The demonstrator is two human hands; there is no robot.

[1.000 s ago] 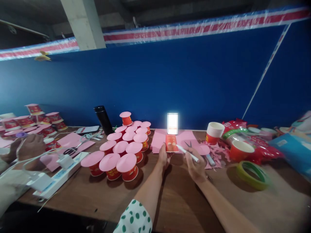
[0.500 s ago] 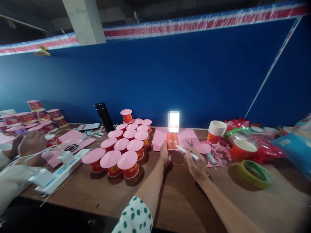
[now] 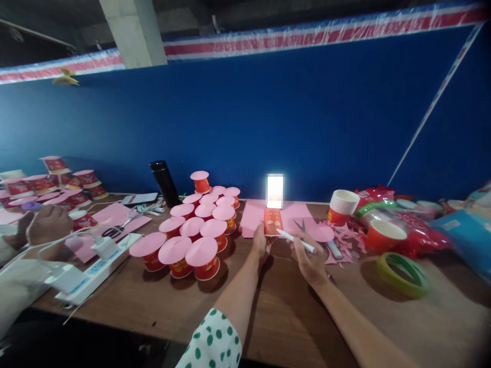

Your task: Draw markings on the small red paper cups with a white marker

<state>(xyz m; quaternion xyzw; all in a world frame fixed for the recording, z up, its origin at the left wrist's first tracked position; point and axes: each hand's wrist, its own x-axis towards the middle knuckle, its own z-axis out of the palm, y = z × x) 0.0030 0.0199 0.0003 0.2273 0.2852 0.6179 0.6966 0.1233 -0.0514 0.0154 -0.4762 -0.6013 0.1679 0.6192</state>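
While the left hand [image 3: 260, 244] grips the cup [image 3: 272, 222] standing on pink paper [image 3: 251, 217], the right hand [image 3: 312, 260], just right of the cup, clasps a pen [image 3: 301, 241] slanting up-left, tip nearly touching the cup.

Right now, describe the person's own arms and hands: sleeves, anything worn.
A white sleeve with green polka dots covers the upper left arm; the left forearm below it is bare. The right forearm is bare, no sleeve in view. No glove, ring or watch shows on the left hand or right hand.
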